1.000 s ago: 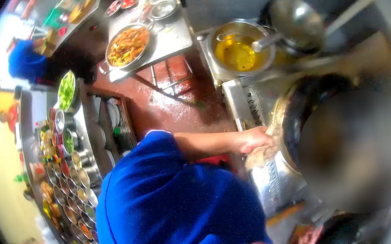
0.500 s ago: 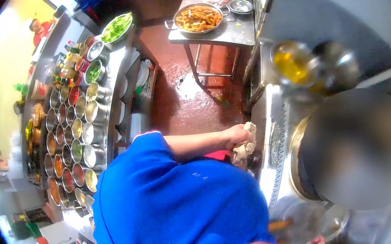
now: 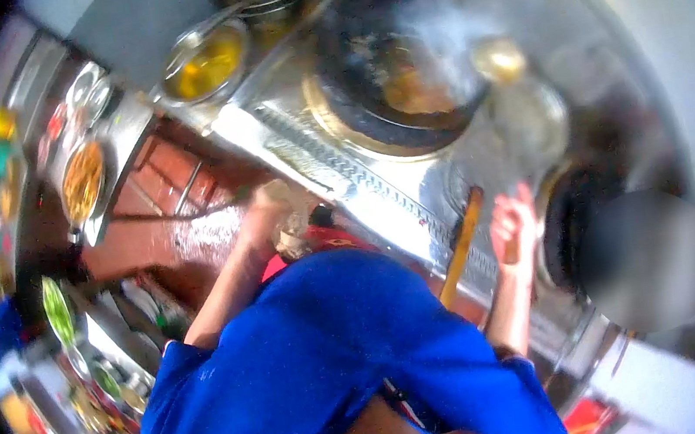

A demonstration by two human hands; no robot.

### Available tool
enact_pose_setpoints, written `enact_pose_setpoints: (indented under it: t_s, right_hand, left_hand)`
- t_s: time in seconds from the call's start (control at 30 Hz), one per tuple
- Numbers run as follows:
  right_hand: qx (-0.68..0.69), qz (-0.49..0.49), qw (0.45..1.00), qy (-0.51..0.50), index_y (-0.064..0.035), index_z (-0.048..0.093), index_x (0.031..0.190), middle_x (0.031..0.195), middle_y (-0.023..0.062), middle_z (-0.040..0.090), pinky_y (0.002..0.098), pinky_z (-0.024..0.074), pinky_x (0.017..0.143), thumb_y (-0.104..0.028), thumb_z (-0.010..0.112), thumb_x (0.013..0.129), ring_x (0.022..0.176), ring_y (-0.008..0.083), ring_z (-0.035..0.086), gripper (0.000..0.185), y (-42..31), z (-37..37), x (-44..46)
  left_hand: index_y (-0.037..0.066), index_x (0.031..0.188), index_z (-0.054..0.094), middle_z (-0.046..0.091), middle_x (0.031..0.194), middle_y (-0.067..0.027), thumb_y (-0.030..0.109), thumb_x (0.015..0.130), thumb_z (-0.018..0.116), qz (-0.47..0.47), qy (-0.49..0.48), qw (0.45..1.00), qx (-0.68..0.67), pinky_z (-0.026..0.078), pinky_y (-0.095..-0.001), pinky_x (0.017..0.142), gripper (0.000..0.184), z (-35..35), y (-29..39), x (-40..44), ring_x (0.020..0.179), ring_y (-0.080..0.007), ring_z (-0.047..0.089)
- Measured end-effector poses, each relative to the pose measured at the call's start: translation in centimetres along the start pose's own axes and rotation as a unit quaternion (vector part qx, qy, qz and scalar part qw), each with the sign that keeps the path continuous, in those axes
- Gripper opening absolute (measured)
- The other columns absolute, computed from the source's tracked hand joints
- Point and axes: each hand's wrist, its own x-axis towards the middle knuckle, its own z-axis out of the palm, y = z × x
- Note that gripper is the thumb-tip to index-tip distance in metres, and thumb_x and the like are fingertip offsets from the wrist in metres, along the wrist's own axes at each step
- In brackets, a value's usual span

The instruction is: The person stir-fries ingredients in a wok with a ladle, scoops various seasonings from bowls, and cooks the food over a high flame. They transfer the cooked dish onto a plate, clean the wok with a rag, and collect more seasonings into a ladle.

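Observation:
My left hand (image 3: 264, 219) is closed around a crumpled beige cloth (image 3: 291, 240) in front of the body, left of the stove edge. Out over the stove's right part, my right hand (image 3: 514, 226) has its fingers apart and holds nothing that I can make out; it is blurred. Just left of it a wooden handle (image 3: 462, 250) slants over the stove edge, its far end by a metal basin (image 3: 520, 128). Ahead, a dark wok (image 3: 393, 127) gives off smoke, with brownish contents at its bottom. A shiny rounded ladle bowl (image 3: 498, 59) appears at the wok's right rim.
A bowl of yellow oil (image 3: 207, 67) stands left of the wok. Another burner (image 3: 562, 215) is on the right, partly covered by a blurred grey disc. To the left, a steel table (image 3: 119, 133) bears a pan of fried food (image 3: 84, 183). Greens (image 3: 56, 310) lie farther left.
The view has swung right toward the stove. The wok and my right hand, earlier at the bottom edge, are now plainly in view. My left hand still grips the cloth.

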Motion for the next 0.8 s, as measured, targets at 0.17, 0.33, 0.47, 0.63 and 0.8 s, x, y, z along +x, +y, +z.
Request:
enact_pose_setpoints:
  t_s: [0.17,0.33,0.47,0.63,0.8]
  right_hand:
    - [-0.213,-0.031,0.976,-0.037,-0.0174,0.031,0.148,0.072,0.0040,0.055,0.0273,0.0381,0.041,0.001,0.055,0.084,0.049,0.0121,0.048,0.071,5.5,3.4,-1.6]
    - [-0.414,-0.211,0.885,-0.028,-0.0049,0.036,0.143,0.087,0.0091,0.061,0.0324,0.0513,0.062,-0.003,0.058,0.086,0.068,0.0157,0.059,0.061,9.1,8.5,-4.4]
    - [-0.287,-0.137,0.946,-0.068,-0.0003,0.039,0.139,0.093,0.0125,0.062,0.0314,0.0523,0.067,-0.007,0.065,0.089,0.071,0.0140,0.060,0.057,10.5,6.5,-5.1]
    - [-0.588,-0.216,0.753,0.201,-0.0049,0.064,0.113,0.104,0.0191,0.067,0.0422,0.0533,0.082,-0.014,0.067,0.088,0.093,0.0337,0.067,0.027,4.5,-13.3,-1.1]
    - [-0.683,-0.038,0.712,0.157,-0.0006,0.063,0.108,0.102,0.0225,0.068,0.0480,0.0518,0.083,-0.031,0.064,0.089,0.093,0.0423,0.066,0.036,2.0,-23.7,0.0]
  left_hand:
    - [0.003,0.131,0.050,0.060,0.119,-0.0123,0.011,0.091,0.062,-0.065,-0.149,0.986,-0.027,0.055,-0.0415,0.085,0.042,7.4,3.7,0.3,0.106,-0.0269,0.061]
    - [0.006,0.142,0.041,0.058,0.129,-0.0119,0.023,0.090,0.070,-0.067,-0.274,0.959,-0.007,0.050,-0.0409,0.098,0.062,18.0,4.5,-0.3,0.116,-0.0263,0.059]
    - [0.005,0.134,0.050,0.063,0.117,-0.0100,0.009,0.082,0.067,0.041,-0.275,0.955,0.100,0.051,-0.0368,0.093,0.055,22.4,4.3,0.0,0.105,-0.0234,0.062]
    - [0.003,0.125,0.054,0.063,0.104,-0.0094,0.003,0.076,0.062,0.011,-0.213,0.976,0.049,0.053,-0.0367,0.082,0.050,19.1,7.8,1.8,0.091,-0.0217,0.063]
    - [-0.002,0.133,0.050,0.062,0.102,-0.0068,0.008,0.072,0.066,0.036,-0.190,0.971,0.142,0.052,-0.0317,0.080,0.063,14.1,11.4,-0.3,0.089,-0.0163,0.062]
